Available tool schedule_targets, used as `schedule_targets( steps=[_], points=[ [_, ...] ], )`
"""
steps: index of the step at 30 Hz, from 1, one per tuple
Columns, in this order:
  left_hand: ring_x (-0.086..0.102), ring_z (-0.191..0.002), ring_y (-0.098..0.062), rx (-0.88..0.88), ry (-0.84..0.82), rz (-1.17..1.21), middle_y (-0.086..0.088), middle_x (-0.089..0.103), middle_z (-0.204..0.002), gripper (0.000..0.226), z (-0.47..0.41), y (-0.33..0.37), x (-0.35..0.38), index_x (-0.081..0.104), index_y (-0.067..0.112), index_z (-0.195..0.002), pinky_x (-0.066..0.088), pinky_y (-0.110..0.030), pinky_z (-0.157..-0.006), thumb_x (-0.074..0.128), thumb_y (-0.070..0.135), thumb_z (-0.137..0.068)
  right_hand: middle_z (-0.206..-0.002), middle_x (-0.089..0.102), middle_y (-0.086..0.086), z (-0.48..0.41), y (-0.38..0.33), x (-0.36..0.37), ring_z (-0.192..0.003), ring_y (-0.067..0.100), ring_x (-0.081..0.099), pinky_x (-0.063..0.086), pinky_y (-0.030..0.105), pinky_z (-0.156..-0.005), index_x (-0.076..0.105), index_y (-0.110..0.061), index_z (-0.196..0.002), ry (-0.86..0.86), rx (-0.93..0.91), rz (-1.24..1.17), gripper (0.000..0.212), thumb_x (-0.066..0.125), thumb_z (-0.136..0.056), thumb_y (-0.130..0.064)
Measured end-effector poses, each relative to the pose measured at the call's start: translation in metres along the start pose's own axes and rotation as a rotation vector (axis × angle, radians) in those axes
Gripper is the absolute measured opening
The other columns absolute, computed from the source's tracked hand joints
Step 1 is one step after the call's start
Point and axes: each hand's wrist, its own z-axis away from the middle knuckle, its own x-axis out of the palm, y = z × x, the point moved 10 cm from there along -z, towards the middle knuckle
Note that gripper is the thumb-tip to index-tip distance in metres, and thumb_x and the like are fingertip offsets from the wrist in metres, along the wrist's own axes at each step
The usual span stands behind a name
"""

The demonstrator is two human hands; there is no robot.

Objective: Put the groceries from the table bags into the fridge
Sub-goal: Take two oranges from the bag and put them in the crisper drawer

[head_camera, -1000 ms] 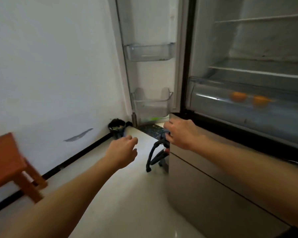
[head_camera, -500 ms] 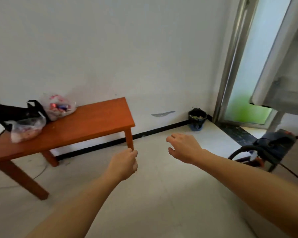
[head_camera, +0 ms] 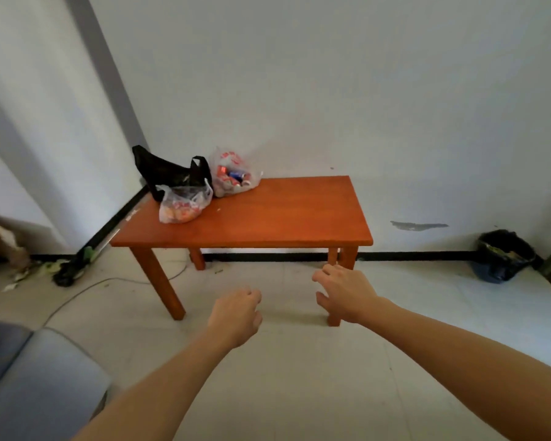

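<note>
An orange wooden table (head_camera: 268,218) stands against the white wall. Three bags sit at its back left: a black bag (head_camera: 169,173), a clear bag of orange and red items (head_camera: 183,206) in front of it, and a clear bag of cans (head_camera: 233,176) to the right. My left hand (head_camera: 236,316) hovers in front of the table with fingers loosely curled, holding nothing. My right hand (head_camera: 344,294) reaches forward near the table's front right leg, fingers apart and empty. The fridge is out of view.
A black-lined bin (head_camera: 503,256) stands by the wall at the right. A grey cushioned seat (head_camera: 29,377) fills the lower left. Cardboard (head_camera: 0,240), litter and a cable (head_camera: 77,291) lie on the floor at the left.
My view has swung left from the open fridge to the table, which is now centred. Both hands stay out in front, empty.
</note>
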Motion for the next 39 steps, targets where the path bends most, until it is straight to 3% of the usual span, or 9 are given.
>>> schedule_targets(
  steps=[9, 13, 21, 28, 34, 39],
  points=[
    [0.056, -0.103, -0.020, -0.165, 0.056, -0.027, 0.000, 0.058, -0.114, 0.023, -0.115, -0.144, -0.018, 0.056, 0.019, -0.111, 0.043, -0.032, -0.079, 0.046, 0.029, -0.092, -0.120, 0.054, 0.000, -0.198, -0.008, 0.053, -0.108, 0.022, 0.054, 0.051, 0.039, -0.079, 0.049, -0.023, -0.127, -0.053, -0.117, -0.024, 0.037, 0.043, -0.095, -0.041],
    [0.056, -0.105, -0.019, -0.250, 0.063, -0.015, 0.001, 0.059, -0.114, 0.025, -0.158, -0.211, -0.029, 0.056, 0.019, -0.110, 0.046, -0.034, -0.084, 0.047, 0.029, -0.090, -0.120, 0.055, 0.000, -0.285, -0.019, 0.066, -0.109, 0.023, 0.054, 0.049, 0.038, -0.081, 0.049, -0.023, -0.125, -0.075, -0.186, -0.040, 0.035, 0.044, -0.095, -0.040],
    [0.054, -0.101, -0.016, -0.358, 0.096, 0.015, 0.004, 0.057, -0.108, 0.020, -0.207, -0.331, -0.031, 0.057, 0.021, -0.109, 0.046, -0.031, -0.084, 0.047, 0.027, -0.092, -0.117, 0.055, 0.001, -0.420, -0.079, 0.103, -0.108, 0.023, 0.055, 0.047, 0.038, -0.080, 0.051, -0.022, -0.121, -0.130, -0.304, -0.086, 0.031, 0.045, -0.094, -0.036],
    [0.052, -0.099, -0.011, -0.291, 0.179, -0.006, 0.008, 0.058, -0.108, 0.021, -0.285, -0.448, -0.042, 0.058, 0.023, -0.111, 0.041, -0.025, -0.083, 0.048, 0.028, -0.092, -0.117, 0.056, 0.002, -0.549, -0.121, 0.135, -0.105, 0.022, 0.057, 0.049, 0.038, -0.079, 0.052, -0.020, -0.120, -0.087, -0.298, -0.107, 0.031, 0.045, -0.094, -0.035],
    [0.052, -0.102, -0.013, -0.203, 0.221, -0.028, 0.005, 0.059, -0.110, 0.024, -0.358, -0.550, -0.069, 0.058, 0.022, -0.114, 0.042, -0.027, -0.088, 0.045, 0.026, -0.094, -0.119, 0.058, -0.003, -0.661, -0.144, 0.145, -0.095, 0.013, 0.061, 0.048, 0.024, -0.073, 0.050, -0.022, -0.124, -0.038, -0.189, -0.207, 0.032, 0.050, -0.093, -0.030],
    [0.053, -0.103, -0.014, -0.121, 0.245, 0.001, 0.004, 0.058, -0.108, 0.022, -0.429, -0.593, -0.074, 0.058, 0.019, -0.112, 0.041, -0.026, -0.087, 0.044, 0.024, -0.096, -0.125, 0.056, -0.003, -0.716, -0.153, 0.164, -0.102, 0.019, 0.059, 0.042, 0.026, -0.073, 0.055, -0.021, -0.123, -0.036, -0.126, -0.269, 0.030, 0.049, -0.095, -0.031]
  ],
)
